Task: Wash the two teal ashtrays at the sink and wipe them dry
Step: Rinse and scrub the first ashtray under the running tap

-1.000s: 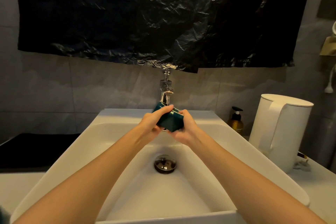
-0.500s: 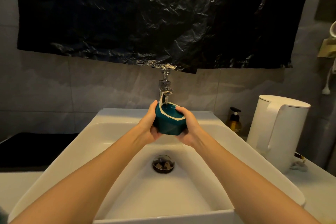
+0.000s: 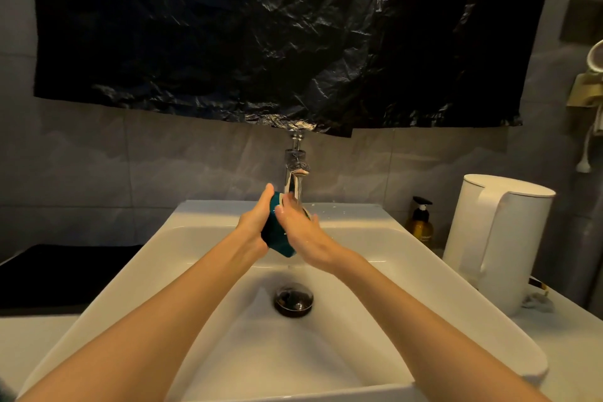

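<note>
Over the white sink (image 3: 182, 222), both hands tilt the teal ashtray (image 3: 277, 240) rightward.

A white kettle (image 3: 496, 238) stands beside an amber pump bottle (image 3: 421, 225), below black plastic sheeting (image 3: 261, 26).

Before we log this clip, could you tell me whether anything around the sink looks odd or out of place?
Yes: a crinkled black plastic sheet covers the wall above the tap, where a mirror might hang. Nothing looks spilled or broken.

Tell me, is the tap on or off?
On. A stream of water falls from the tap onto the right hand and the ashtray.
</note>
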`<state>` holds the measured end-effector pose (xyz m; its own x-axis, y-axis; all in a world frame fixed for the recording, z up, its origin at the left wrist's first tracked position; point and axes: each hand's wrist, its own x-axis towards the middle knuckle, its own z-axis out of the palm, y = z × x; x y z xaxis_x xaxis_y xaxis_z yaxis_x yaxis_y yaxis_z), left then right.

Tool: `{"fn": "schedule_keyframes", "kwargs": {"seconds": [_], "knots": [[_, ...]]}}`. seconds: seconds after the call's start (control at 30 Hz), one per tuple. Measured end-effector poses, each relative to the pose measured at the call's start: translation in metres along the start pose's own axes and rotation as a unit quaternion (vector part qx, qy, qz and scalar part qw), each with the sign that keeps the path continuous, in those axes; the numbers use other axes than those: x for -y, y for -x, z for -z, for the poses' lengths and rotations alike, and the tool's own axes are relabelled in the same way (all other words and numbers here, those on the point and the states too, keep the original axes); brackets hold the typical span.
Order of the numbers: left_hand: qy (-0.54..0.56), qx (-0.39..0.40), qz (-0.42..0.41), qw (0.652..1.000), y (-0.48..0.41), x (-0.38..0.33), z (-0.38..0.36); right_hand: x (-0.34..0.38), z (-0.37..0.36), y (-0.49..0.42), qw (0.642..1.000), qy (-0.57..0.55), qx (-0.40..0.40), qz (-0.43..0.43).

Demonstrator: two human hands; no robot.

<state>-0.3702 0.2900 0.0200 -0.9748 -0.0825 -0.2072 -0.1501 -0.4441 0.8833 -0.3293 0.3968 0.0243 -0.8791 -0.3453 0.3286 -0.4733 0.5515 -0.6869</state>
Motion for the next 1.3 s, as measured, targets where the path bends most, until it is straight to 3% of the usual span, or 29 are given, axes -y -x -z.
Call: {"fn": "schedule_keyframes", "kwargs": {"seconds": [0.1,0.27,0.37,0.47,0.63,0.7,0.8,0.9,1.13,1.23,1.3], "knots": [[-0.002,-0.009,0.005,1.000,-0.002,0.000,0.001,0.003,0.001,0.004,0.998,-0.052,0.026,0.013],[-0.006,-0.031,0.006,0.999,0.001,0.002,-0.001,-0.008,0.008,0.005,0.994,0.105,0.022,-0.014],[0.018,-0.050,0.005,0.999,-0.004,-0.002,0.006,0.003,0.008,0.010,0.997,0.041,0.048,0.034],[0.019,-0.034,-0.006,0.999,-0.006,-0.008,0.005,-0.001,0.008,0.006,0.998,-0.013,0.051,0.025],[-0.009,-0.030,0.007,0.999,0.000,-0.002,0.001,-0.006,0.013,0.006,0.989,0.140,0.032,0.017],[0.012,-0.035,0.005,0.999,-0.003,-0.006,0.007,-0.004,0.013,0.006,0.990,0.126,0.024,0.058],[0.039,-0.029,-0.003,0.999,-0.005,-0.012,0.009,-0.009,0.012,0.003,0.998,0.010,0.029,0.063],[0.019,-0.007,0.001,1.000,-0.004,-0.009,0.002,-0.014,0.014,0.004,0.997,0.039,0.036,0.058],[0.022,-0.012,-0.014,1.000,-0.002,-0.014,0.006,-0.023,0.031,-0.006,0.983,0.152,-0.106,0.011],[0.019,0.019,-0.007,1.000,0.002,-0.016,0.003,-0.026,0.048,-0.014,0.964,0.125,-0.230,-0.037],[0.013,0.035,-0.001,0.999,0.005,-0.015,0.000,-0.020,0.064,-0.024,0.954,0.106,-0.271,-0.069]]}}
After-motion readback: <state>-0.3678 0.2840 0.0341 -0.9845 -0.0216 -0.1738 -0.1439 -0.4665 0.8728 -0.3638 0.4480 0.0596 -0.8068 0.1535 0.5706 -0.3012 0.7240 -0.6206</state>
